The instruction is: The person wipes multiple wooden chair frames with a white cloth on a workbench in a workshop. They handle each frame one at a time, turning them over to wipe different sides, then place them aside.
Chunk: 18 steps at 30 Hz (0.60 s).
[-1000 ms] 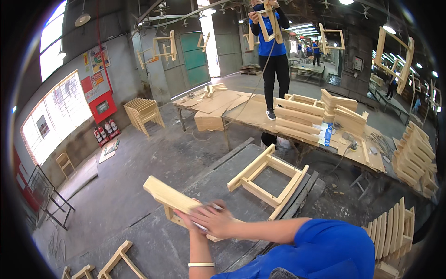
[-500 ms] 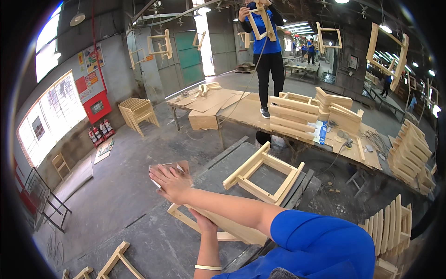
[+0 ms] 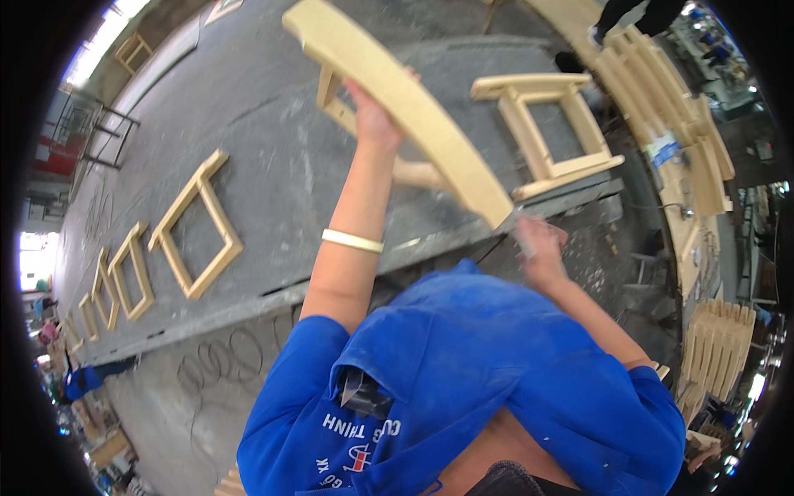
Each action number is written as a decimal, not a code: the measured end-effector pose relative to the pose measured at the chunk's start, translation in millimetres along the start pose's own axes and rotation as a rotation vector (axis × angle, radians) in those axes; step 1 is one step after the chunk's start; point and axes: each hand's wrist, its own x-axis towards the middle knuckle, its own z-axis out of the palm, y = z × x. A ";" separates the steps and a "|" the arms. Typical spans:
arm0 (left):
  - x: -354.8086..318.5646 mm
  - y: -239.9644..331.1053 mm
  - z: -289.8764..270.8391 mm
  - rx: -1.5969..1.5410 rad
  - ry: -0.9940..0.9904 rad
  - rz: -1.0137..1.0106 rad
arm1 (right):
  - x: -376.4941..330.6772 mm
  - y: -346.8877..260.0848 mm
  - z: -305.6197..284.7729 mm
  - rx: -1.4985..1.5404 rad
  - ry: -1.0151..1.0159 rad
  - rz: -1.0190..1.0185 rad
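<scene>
My left hand (image 3: 372, 116), with a pale bangle on the wrist, is raised and shut on a curved, pale wooden chair part (image 3: 413, 107) that has short rails fixed to its back. The part slants from upper left down to the right above the grey floor. My right hand (image 3: 539, 244) is at the part's lower end; it is blurred, and I cannot tell whether it grips the wood. My blue shirt fills the lower middle of the view.
An open square wooden frame (image 3: 198, 223) lies on the floor at the left, with more frames (image 3: 124, 277) beyond it. A chair frame (image 3: 550, 124) rests on a raised slab. Stacked wooden parts (image 3: 662, 91) and slats (image 3: 715, 347) line the right. Another person's legs (image 3: 628, 12) are at the top.
The view has tipped steeply down toward my body. My left hand has lifted the wooden part high. My right hand has moved from the part's top to its lower end.
</scene>
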 end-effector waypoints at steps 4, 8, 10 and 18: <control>-22.2 -1.9 30.4 0.268 0.251 0.184 | 20.8 -2.8 -3.0 0.764 0.310 -0.026; -43.3 -13.2 48.6 0.561 0.326 0.301 | 108.2 -95.4 -4.1 0.759 0.444 -0.286; -55.1 -16.9 48.0 0.718 0.310 0.245 | 154.7 -134.2 -40.2 0.667 0.581 -0.343; -75.8 -2.3 39.7 1.075 0.105 0.314 | 251.1 -211.3 -135.1 0.763 0.593 -0.293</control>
